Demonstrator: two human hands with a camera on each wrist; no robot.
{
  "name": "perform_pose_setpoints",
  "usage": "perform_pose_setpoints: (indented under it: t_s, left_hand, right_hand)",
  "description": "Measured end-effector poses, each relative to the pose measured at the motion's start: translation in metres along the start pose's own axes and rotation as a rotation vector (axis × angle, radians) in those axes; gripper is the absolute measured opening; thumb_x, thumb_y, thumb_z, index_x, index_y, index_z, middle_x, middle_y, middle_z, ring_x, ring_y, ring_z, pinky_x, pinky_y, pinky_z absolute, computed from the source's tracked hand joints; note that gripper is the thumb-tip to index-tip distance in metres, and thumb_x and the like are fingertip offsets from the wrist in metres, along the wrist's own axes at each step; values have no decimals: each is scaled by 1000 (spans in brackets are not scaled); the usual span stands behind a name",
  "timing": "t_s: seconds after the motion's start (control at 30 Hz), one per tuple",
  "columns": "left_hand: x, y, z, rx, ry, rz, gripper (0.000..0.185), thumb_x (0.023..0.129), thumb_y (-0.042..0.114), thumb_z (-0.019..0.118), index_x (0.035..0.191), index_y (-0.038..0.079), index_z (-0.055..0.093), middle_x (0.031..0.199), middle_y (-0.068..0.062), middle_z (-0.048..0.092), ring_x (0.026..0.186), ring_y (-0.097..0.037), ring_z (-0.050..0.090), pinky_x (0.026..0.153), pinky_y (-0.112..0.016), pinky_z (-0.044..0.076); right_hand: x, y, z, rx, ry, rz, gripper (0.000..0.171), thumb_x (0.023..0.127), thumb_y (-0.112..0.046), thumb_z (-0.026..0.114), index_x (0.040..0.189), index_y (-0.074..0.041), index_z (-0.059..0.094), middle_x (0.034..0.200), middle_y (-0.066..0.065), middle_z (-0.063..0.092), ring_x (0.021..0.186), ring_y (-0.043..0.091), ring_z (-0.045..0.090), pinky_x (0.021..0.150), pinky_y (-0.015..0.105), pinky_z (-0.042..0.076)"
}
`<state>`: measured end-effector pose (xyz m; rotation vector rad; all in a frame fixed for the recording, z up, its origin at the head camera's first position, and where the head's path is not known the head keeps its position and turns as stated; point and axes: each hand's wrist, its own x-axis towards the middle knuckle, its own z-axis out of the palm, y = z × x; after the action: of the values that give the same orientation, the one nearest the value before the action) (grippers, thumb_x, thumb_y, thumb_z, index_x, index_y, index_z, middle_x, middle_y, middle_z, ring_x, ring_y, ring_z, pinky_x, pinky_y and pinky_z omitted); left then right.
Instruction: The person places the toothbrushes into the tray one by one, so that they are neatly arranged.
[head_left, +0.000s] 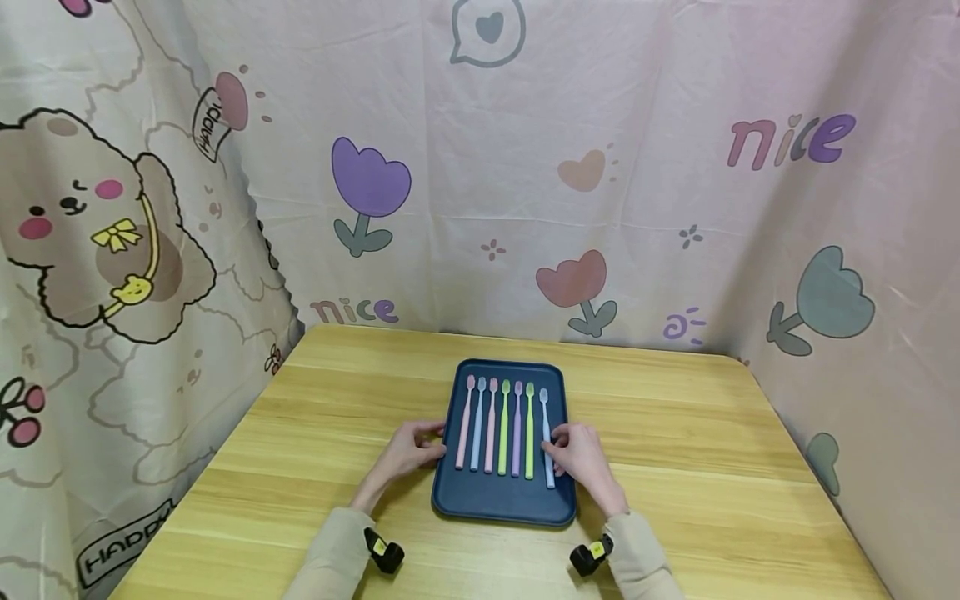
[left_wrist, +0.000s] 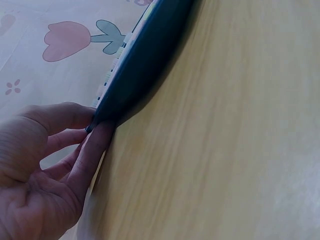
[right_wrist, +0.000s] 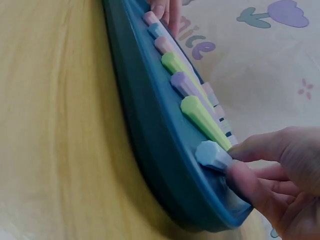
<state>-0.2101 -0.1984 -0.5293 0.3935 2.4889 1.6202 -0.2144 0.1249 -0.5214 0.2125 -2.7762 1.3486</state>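
Note:
A dark blue tray [head_left: 502,504] lies on the table, bearing several toothbrushes side by side in pink, blue, green and purple, heads toward the back. My left hand [head_left: 411,448] grips the tray's left rim; in the left wrist view that hand [left_wrist: 55,160] has its thumb and fingers about the edge. At the tray's right side my right hand [head_left: 583,454] pinches the light blue toothbrush [head_left: 551,481], which is set a little apart from the row. Its handle end [right_wrist: 209,152] shows between thumb and finger in the right wrist view. The nearest neighbour is a green toothbrush [right_wrist: 197,112].
The wooden table [head_left: 315,400] extends on both sides of the tray. A printed curtain [head_left: 480,192] hangs along the back edge and on both sides. Each wrist carries a small black camera, one on the left [head_left: 386,552] and one on the right [head_left: 590,557].

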Motion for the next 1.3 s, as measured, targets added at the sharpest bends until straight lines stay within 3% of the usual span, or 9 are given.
perform_pose_setpoints:
  t_s: [0.2, 0.97, 1.17, 1.3]
  left_hand:
    - [0, 0, -1, -12, -5, 8, 52, 90, 6, 70, 137, -11, 55, 123, -33, 64, 76, -5, 66, 65, -22, 59]
    - [1, 2, -1, -15, -4, 14, 52, 89, 5, 71, 136, -12, 55, 121, -33, 64, 75, -9, 66, 64, -25, 60]
    - [0, 4, -1, -9, -12, 29, 52, 90, 2, 70, 136, -15, 53, 120, -35, 64, 77, -16, 69, 64, -31, 62]
    - [0, 4, -1, 2, -12, 26, 51, 90, 2, 69, 136, -15, 53, 120, -35, 63, 77, -13, 68, 64, -30, 62]
  right_hand:
    - [1, 0, 1, 29, -14, 13, 18, 86, -5, 75, 99, 7, 74, 69, 10, 72, 43, 10, 62, 44, 23, 53]
    - [7, 3, 7, 45, 28, 10, 21, 87, -7, 75, 102, 7, 74, 64, 6, 68, 41, 9, 60, 41, 24, 52]
    - [5, 3, 8, 52, 25, 4, 20, 87, -7, 75, 102, 8, 74, 63, 6, 67, 40, 9, 60, 41, 24, 52]
    - [4, 2, 8, 56, 25, 1, 20, 87, -7, 75, 101, 7, 74, 63, 6, 66, 40, 9, 59, 41, 24, 51]
